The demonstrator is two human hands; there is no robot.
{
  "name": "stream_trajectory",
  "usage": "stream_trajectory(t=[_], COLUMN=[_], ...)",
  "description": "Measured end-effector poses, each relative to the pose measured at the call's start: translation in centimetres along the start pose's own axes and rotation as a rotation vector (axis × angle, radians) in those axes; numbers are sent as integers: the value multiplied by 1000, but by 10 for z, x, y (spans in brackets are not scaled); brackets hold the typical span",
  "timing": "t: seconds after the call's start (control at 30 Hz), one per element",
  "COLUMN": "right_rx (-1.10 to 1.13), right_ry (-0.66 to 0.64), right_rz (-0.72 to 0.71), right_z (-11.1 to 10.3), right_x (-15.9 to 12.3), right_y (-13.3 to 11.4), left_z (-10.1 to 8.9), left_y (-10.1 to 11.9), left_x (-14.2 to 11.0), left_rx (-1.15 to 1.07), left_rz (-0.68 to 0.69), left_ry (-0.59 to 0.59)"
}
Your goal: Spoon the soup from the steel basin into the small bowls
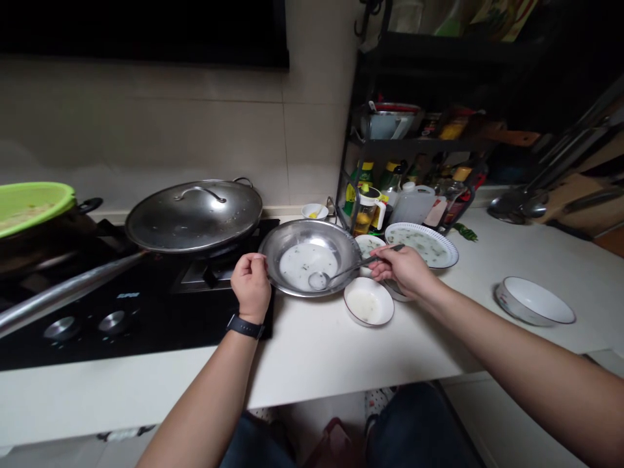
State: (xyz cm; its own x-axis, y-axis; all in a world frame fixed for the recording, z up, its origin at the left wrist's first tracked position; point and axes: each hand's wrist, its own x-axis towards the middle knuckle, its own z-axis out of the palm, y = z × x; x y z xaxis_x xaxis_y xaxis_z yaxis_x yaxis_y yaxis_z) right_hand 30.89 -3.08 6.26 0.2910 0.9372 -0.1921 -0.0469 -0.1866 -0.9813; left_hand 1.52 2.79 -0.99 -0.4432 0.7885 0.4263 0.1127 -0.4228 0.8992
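A wide metal basin (273, 260) stands on the counter beside the stove, with milky liquid and dark green flecks in it. My left hand (251, 283), a dark watch band at its wrist, is closed on the basin's left rim. In my right hand (402, 270) is the handle of a metal spoon (348, 268); its round bowl dips into the liquid. Just below the spoon sits a white bowl (369, 302) with a little pale liquid. Two more small bowls are partly hidden around my right hand. Behind it lies a fluted plate (451, 250) of cloudy liquid with green bits.
A lidded wok (195, 218) with a long handle rests on the black stove (160, 312) at left, near a green basket (36, 201). A dark rack (361, 130) holds bottles at the back. One white bowl (536, 302) stands far right. A small dish (314, 211) sits by the wall.
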Motion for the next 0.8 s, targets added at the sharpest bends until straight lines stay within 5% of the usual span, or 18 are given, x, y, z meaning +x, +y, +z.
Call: stream_trajectory(t=[0.27, 0.5, 0.8], right_rx=[64, -16, -278], right_ry=[37, 167, 200], right_rz=[-39, -107, -193], right_z=[-16, -61, -104], right_x=[-20, -51, -92], right_y=[-19, -45, -20], left_z=[0, -1, 0], left_y=[-1, -6, -6], left_x=[0, 1, 0], left_rx=[12, 7, 43], left_rz=[8, 25, 41], left_ry=[-13, -19, -14])
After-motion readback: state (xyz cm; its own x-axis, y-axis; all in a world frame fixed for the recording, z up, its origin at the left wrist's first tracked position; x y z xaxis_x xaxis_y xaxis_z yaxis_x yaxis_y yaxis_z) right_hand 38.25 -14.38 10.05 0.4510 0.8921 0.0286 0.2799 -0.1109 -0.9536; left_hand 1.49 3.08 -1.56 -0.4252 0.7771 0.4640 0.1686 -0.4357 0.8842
